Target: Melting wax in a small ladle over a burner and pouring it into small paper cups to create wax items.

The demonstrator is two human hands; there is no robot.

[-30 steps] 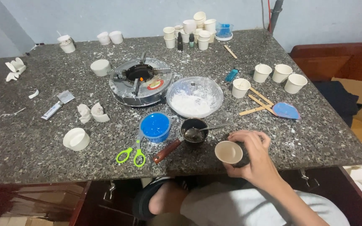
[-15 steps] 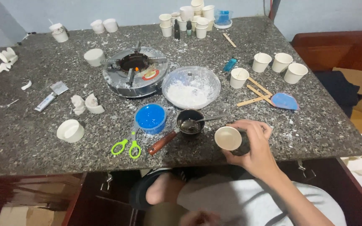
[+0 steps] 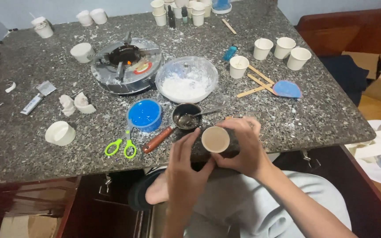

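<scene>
Tilting its open mouth toward the camera, a small paper cup (image 3: 215, 139) sits at the near edge of the granite table (image 3: 314, 114), its axis leaning back from upright. The right hand (image 3: 243, 150) wraps around its far side, gripping it; the left hand (image 3: 185, 169) touches its near side with loose, spread fingers. Just behind stand a dark saucepan (image 3: 187, 118) holding a spoon (image 3: 201, 114), a blue-filled tub (image 3: 144, 114) and a glass bowl (image 3: 186, 79) of white powder. Green scissors (image 3: 121, 145) lie to the left.
</scene>
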